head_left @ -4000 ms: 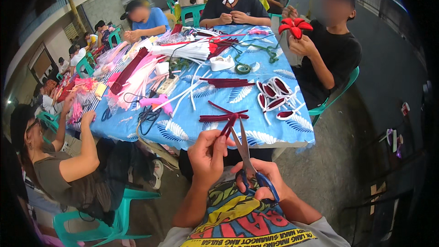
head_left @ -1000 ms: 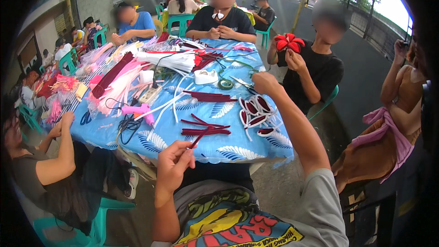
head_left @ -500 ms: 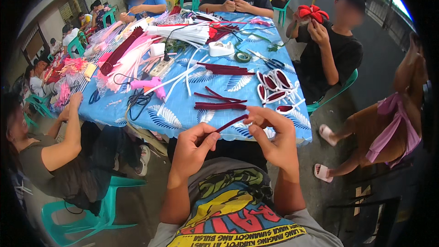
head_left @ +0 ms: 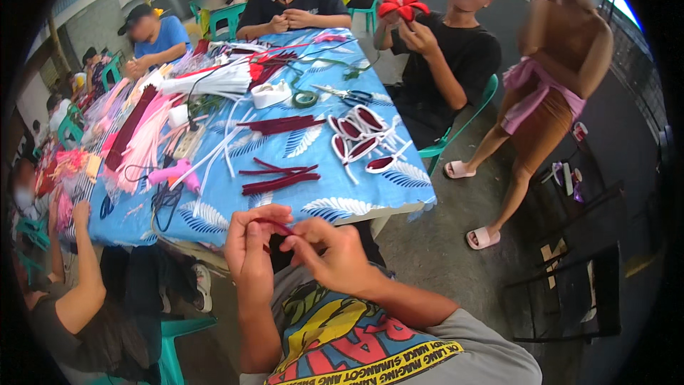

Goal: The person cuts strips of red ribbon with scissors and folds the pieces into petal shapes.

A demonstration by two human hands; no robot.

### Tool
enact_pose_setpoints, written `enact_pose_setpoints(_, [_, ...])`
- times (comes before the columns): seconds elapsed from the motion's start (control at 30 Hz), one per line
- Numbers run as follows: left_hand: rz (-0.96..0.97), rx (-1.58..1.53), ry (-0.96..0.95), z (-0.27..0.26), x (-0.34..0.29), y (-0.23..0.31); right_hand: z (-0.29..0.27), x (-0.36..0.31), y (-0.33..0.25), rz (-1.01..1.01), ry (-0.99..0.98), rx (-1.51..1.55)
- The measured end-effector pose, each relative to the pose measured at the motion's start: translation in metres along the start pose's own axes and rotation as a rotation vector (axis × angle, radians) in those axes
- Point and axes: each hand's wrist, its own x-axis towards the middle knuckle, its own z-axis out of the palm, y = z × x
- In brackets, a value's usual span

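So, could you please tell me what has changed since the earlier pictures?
The right hand let go of the scissors, now lying farther forward on the table, right of the green tape, and took hold of the dark red strip also held by the left hand. The pink glue gun and white-edged petals stayed put.

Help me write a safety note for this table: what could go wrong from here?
The curved dark red stem between the left hand and right hand could kink if squeezed too hard. The pink glue gun lies beside a loose dark cord; a snag might drag it, and whether it is hot cannot be seen. The scissors lie uncovered near the white-edged petals, so someone reaching across could get nicked.
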Motion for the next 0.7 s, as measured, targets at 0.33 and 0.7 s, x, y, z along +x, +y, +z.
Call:
enact_pose_setpoints(0.33, [-0.040,-0.413,0.103,0.015,-0.009,-0.004,0.014,-0.011,0.014,0.023,0.056,0.084])
enact_pose_setpoints(0.7, [0.051,-0.415,0.109,0.013,-0.003,0.006,0.012,0.000,-0.001,0.257,0.020,0.297])
